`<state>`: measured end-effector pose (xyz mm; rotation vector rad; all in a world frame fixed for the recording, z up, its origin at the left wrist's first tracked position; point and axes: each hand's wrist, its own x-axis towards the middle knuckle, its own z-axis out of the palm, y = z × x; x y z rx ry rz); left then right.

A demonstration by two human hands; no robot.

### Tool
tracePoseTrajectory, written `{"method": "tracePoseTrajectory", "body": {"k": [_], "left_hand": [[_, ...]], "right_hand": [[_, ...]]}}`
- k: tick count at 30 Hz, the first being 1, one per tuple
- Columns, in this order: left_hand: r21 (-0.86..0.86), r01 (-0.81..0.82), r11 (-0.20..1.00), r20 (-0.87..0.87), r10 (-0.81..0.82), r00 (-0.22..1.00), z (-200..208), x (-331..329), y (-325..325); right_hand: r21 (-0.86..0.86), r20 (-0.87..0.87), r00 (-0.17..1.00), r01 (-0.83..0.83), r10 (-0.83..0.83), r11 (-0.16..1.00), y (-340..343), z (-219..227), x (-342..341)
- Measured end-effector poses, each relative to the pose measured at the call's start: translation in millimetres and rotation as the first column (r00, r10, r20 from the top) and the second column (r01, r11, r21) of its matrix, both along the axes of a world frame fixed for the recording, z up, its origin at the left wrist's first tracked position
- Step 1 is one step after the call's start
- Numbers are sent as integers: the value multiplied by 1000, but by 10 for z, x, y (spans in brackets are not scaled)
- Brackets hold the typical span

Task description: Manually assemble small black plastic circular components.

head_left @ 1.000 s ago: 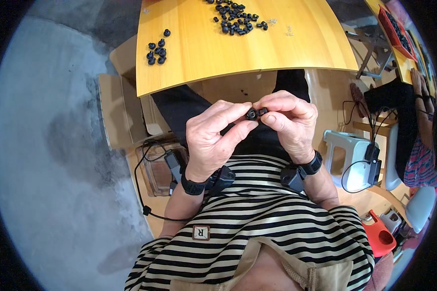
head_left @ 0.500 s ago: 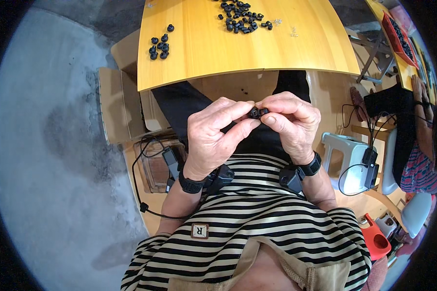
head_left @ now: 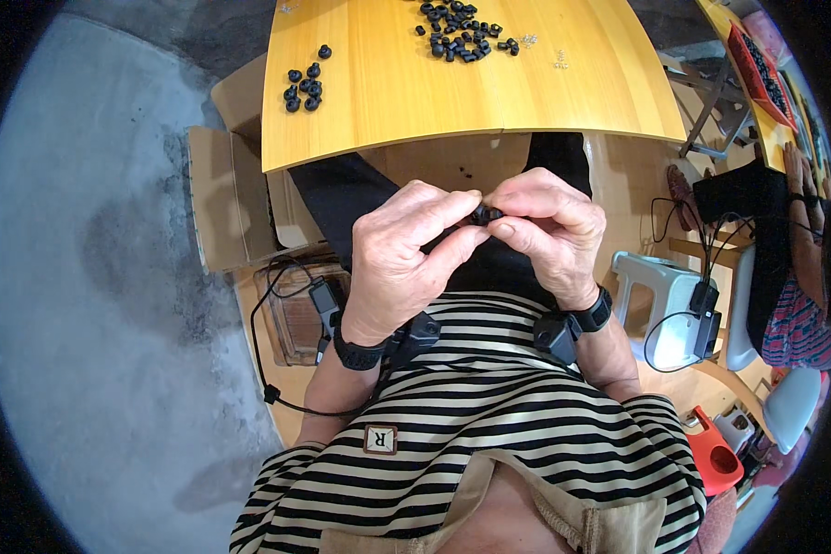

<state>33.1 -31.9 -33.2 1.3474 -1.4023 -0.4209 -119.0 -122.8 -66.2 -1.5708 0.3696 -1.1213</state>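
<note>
Between my fingertips, in front of my lap, is a small black plastic part (head_left: 486,215); it may be two pieces put together, and the fingers cover much of it. My left hand (head_left: 414,249) pinches its left end with thumb and forefinger. From the other side, my right hand (head_left: 554,235) pinches its right end the same way. On the yellow wooden table (head_left: 388,102) beyond lies a loose pile of similar black parts (head_left: 462,42). A smaller group of black knob-shaped parts (head_left: 305,88) sits near the table's left edge.
Tiny clear or metallic bits (head_left: 560,61) lie right of the pile. An open cardboard box (head_left: 222,203) stands left below the table. To the right are a pale plastic stool (head_left: 665,314) with cables, another person's arm (head_left: 806,222), and a red tray (head_left: 760,74) of black parts.
Both hands have shifted very slightly left, and the black part has turned a little between the fingertips. The pinch of each hand stays closed.
</note>
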Motion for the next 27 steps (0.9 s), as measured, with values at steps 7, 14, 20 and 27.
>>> {"method": "tracePoseTrajectory", "body": {"k": [7, 14, 20, 27], "left_hand": [[34, -11, 999, 21, 10, 1000, 36, 8, 21], [-24, -11, 1000, 81, 13, 997, 36, 18, 1], [38, -6, 999, 53, 4, 999, 56, 19, 27], [42, -7, 999, 2, 7, 1000, 48, -2, -2]], "right_hand": [[-48, -57, 998, 32, -35, 998, -2, 33, -25], [126, -45, 999, -7, 12, 992, 53, 89, -34], [248, 2, 996, -90, 93, 965, 42, 109, -57], [437, 104, 976, -216, 190, 873, 6, 75, -78]]}}
